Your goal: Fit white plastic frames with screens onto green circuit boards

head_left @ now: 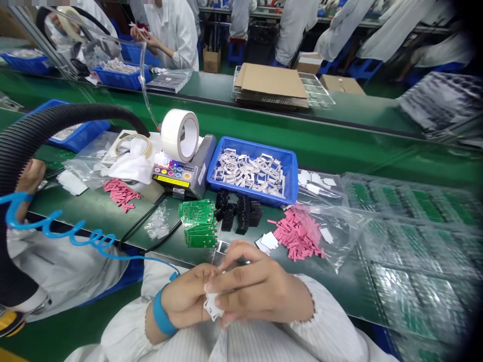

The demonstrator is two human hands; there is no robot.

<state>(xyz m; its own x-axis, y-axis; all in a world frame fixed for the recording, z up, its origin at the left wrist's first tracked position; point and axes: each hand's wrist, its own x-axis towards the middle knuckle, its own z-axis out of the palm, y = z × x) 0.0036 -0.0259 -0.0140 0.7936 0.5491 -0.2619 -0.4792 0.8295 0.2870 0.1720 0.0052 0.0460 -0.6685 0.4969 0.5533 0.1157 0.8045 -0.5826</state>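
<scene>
Piece (212, 304), white, looks light and easily bent, best held by its edges; right hand (260, 286) pinches it, left hand's (186, 297) grip unclear.

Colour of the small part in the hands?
The small part is white where it shows; the rest is covered. Best seen in the head view, the only one.
</scene>
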